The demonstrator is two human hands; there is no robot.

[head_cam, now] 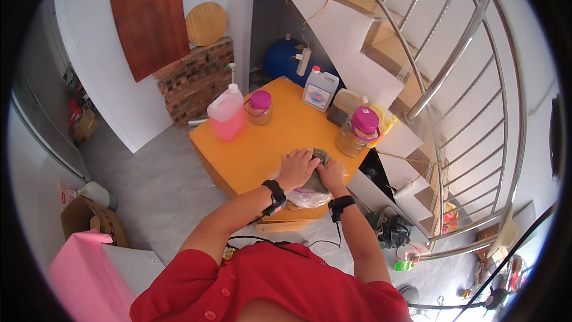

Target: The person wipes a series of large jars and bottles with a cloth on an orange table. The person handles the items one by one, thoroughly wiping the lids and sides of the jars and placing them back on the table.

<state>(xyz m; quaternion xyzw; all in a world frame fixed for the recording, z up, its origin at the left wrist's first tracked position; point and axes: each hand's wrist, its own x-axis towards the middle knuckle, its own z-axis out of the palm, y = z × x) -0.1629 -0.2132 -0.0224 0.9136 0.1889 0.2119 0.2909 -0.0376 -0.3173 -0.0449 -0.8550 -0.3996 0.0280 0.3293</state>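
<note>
My left hand [296,170] and my right hand [332,175] are close together at the near edge of the orange-yellow table [250,163]. Both grip a crumpled grey-green cloth [320,155], which bunches up between the thumbs. Under the cloth is an object in clear plastic wrap [308,199], and a bit of purple shows at its side. The hands and cloth hide most of its shape. Further right on the tabletop, a clear jar with a purple lid [365,120] stands upright.
A jug of pink liquid [226,114] and a smaller purple-lidded jar [258,106] stand at the table's left. Toward the back right are a white jug with a red cap [320,90] and a yellow bottle [380,120]. A staircase with a metal railing [429,98] rises at right.
</note>
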